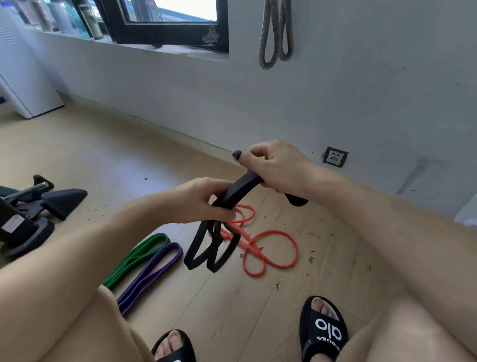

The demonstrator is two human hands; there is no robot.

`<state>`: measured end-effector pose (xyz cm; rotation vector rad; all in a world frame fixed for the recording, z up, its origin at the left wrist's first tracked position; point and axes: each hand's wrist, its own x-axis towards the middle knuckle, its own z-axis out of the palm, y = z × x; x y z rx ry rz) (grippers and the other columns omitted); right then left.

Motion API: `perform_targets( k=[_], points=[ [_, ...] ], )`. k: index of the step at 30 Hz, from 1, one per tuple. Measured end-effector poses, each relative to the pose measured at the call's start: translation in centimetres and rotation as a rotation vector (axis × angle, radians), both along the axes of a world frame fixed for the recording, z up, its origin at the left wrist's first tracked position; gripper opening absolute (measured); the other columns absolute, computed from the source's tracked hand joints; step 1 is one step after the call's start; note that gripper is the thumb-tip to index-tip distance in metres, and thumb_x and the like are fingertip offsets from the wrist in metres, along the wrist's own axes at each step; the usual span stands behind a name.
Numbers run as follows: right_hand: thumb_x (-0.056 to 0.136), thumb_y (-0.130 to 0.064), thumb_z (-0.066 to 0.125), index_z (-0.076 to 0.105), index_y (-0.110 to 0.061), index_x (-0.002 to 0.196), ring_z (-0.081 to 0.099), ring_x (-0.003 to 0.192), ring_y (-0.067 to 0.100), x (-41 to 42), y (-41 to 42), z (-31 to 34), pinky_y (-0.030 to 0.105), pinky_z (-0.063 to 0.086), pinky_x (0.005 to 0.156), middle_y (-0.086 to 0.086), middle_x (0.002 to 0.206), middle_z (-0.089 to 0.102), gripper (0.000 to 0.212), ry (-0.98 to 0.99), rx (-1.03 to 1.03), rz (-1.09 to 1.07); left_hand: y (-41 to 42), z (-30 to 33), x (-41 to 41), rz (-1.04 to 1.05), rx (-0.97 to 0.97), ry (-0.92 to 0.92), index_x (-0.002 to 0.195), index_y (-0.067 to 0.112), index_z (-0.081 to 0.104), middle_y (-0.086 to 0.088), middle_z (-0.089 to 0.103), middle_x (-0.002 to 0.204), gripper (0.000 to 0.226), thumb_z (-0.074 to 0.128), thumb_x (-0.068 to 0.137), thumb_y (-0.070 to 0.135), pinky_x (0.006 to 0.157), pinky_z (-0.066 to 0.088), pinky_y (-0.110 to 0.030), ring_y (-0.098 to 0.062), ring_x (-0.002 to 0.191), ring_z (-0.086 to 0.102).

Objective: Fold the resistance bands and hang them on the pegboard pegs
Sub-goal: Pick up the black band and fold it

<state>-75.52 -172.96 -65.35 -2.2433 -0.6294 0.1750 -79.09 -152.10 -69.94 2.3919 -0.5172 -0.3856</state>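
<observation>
Black band [232,197] held above the floor [96,158]: right hand [276,166] fist-gripped on its upper end, left hand [203,200] curled round the middle; long axis slants down-left, loops hanging floorward.

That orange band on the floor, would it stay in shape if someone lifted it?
Probably not. The orange band lies in loose, crossing loops on the floor, so it looks floppy and would likely droop and untangle. It looks thin, so probably light.
</observation>
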Motion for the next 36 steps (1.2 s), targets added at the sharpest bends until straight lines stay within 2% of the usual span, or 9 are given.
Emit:
perform_targets(
  k=[3, 7, 11, 15, 19, 24, 27, 31, 36],
  points=[
    [0.1, -0.057, 0.051, 0.057, -0.013, 0.076, 0.043, 0.038, 0.002, 0.1, -0.2, 0.3, 0.02, 0.034, 0.045, -0.004, 0.057, 0.049, 0.051, 0.02, 0.036, -0.001, 0.6, -0.6, 0.3, 0.006, 0.05, 0.027, 0.081, 0.024, 0.055, 0.014, 0.054, 0.076, 0.023, 0.075, 0.092, 0.026, 0.072, 0.047, -0.031, -0.01, 0.071, 0.054],
    [0.099, -0.06, 0.051, 0.063, -0.008, 0.087, 0.045, 0.037, 0.001, 0.1, -0.5, 0.3, 0.018, 0.035, 0.044, -0.004, 0.059, 0.052, 0.055, 0.02, 0.021, -0.015, 1.4, -1.0, 0.4, 0.03, 0.012, 0.097, 0.083, 0.022, 0.054, 0.016, 0.054, 0.072, 0.018, 0.068, 0.095, 0.022, 0.073, 0.049, -0.035, -0.007, 0.069, 0.054],
    [0.09, -0.071, 0.055, 0.067, -0.016, 0.092, 0.056, 0.063, 0.007, 0.2, -1.1, 0.3, 0.026, 0.038, 0.058, -0.005, 0.073, 0.062, 0.056, -0.036, -0.138, -0.028, 1.8, -1.1, 0.3, 0.06, -0.02, 0.12, 0.091, 0.018, 0.059, 0.008, 0.059, 0.072, 0.011, 0.07, 0.095, 0.019, 0.065, 0.053, -0.031, -0.012, 0.065, 0.059],
    [0.077, -0.073, 0.071, 0.065, -0.027, 0.092, 0.061, 0.08, 0.011, -0.2, -1.9, 0.3, 0.028, 0.042, 0.064, -0.007, 0.09, 0.067, 0.049, 0.064, -0.316, 0.089, 3.1, -1.2, 0.4, 0.037, 0.159, 0.021, 0.085, 0.025, 0.06, 0.013, 0.059, 0.068, 0.017, 0.076, 0.089, 0.026, 0.061, 0.046, -0.022, -0.007, 0.062, 0.055],
    [0.079, -0.056, 0.08, 0.063, -0.028, 0.09, 0.055, 0.07, 0.012, -0.4, -1.8, 0.0, 0.026, 0.041, 0.058, -0.008, 0.085, 0.06, 0.034, 0.017, -0.373, 0.148, 3.7, -1.4, 0.1, -0.02, 0.309, -0.062, 0.079, 0.036, 0.056, 0.023, 0.055, 0.063, 0.024, 0.078, 0.085, 0.031, 0.055, 0.036, -0.019, -0.005, 0.056, 0.048],
    [0.081, -0.058, 0.076, 0.064, -0.03, 0.086, 0.052, 0.059, 0.01, 0.2, -1.3, -0.8, 0.026, 0.041, 0.053, -0.006, 0.079, 0.063, 0.031, 0.019, -0.335, 0.16, 3.8, -1.4, -0.4, -0.021, 0.379, -0.078, 0.072, 0.038, 0.051, 0.023, 0.057, 0.059, 0.032, 0.079, 0.086, 0.036, 0.053, 0.037, -0.014, 0.002, 0.054, 0.052],
    [0.084, -0.055, 0.075, 0.068, -0.029, 0.089, 0.05, 0.052, -0.001, 0.3, -1.0, -0.8, 0.013, 0.034, 0.048, -0.01, 0.074, 0.06, 0.027, 0.024, -0.279, 0.164, 4.8, -1.1, -0.9, 0.031, 0.31, -0.022, 0.078, 0.035, 0.06, 0.01, 0.069, 0.069, 0.021, 0.079, 0.088, 0.034, 0.059, 0.05, -0.017, -0.001, 0.057, 0.063],
    [0.085, -0.054, 0.075, 0.069, -0.03, 0.088, 0.045, 0.045, 0.002, 0.5, -0.1, -1.1, 0.015, 0.035, 0.043, -0.01, 0.067, 0.058, 0.025, 0.063, -0.251, 0.175, 6.6, -1.0, -1.5, 0.089, 0.22, -0.004, 0.085, 0.027, 0.064, 0.005, 0.072, 0.068, 0.014, 0.076, 0.092, 0.026, 0.065, 0.062, -0.032, -0.01, 0.058, 0.071],
    [0.086, -0.053, 0.074, 0.07, -0.028, 0.087, 0.046, 0.049, 0.005, 0.6, 1.6, -1.9, 0.017, 0.036, 0.044, -0.011, 0.059, 0.055, 0.025, 0.076, -0.303, 0.218, 9.4, -2.0, -2.5, 0.091, 0.324, -0.097, 0.073, 0.031, 0.048, 0.014, 0.051, 0.06, 0.033, 0.078, 0.085, 0.032, 0.055, 0.037, -0.025, -0.008, 0.055, 0.046]
  ],
)
